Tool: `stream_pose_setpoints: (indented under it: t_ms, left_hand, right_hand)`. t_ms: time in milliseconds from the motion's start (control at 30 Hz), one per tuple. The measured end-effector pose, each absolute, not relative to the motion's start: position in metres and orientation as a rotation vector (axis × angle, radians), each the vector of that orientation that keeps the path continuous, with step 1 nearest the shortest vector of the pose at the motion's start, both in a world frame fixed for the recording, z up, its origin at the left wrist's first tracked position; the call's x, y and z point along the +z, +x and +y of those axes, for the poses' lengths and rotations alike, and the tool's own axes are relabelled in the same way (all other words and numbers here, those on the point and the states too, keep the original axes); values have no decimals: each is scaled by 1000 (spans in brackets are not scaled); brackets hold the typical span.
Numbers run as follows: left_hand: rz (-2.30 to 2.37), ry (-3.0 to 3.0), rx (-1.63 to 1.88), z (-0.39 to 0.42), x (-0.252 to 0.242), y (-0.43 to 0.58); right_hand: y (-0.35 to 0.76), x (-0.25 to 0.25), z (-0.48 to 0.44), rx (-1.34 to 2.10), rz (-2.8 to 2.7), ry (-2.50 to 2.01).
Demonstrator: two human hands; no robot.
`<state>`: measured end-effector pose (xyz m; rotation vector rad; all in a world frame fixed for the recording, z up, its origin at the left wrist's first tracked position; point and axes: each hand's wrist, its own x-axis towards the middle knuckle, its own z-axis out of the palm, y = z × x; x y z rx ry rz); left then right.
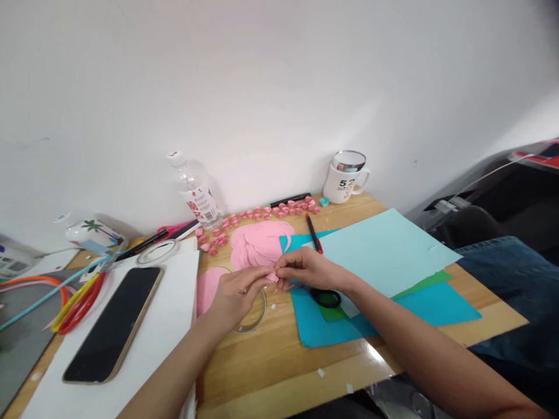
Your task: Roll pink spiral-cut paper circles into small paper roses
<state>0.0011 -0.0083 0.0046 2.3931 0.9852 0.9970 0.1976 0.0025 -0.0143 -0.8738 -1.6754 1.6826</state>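
Note:
Between my fingertips is a small pink paper piece point(272, 277), curled like a little rose, near the middle of the table. My left hand point(239, 291) pinches it from the left, and my right hand point(305, 269) pinches it from the right. Just behind my hands lies a heap of pink paper spirals point(255, 241). Several small rolled pink paper roses point(257, 213) stand in rows along the wall. Under my left hand a roll of tape point(257, 323) is partly hidden. Black-handled scissors point(326, 298) lie beneath my right wrist.
Light blue point(384, 250) and darker blue paper point(332, 331) sheets cover the right side. A black-and-red pen point(312, 230), white mug point(345, 180) and clear bottle point(198, 198) stand or lie farther back. On the left, a phone point(114, 323) rests on white paper, near red-and-yellow scissors point(82, 302).

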Motion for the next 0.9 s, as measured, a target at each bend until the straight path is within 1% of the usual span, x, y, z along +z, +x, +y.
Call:
stream_pose_setpoints:
  t_ms: [333,567,800,900]
  left_hand:
    - [1027,2390,947,-7,2,1]
    - [1035,2343,957,-7,2,1]
    - [1016,2276,984,-8,5,2]
    - [1074,2163,978,-10,11,3]
  right_hand:
    - [196,-20,1,1520,-1828,-900]
    - [197,-17,1,1529,-1802,-891]
    - [197,-13,1,1675,-1688,-852]
    - [196,-11,4,1571,-1654,-901]
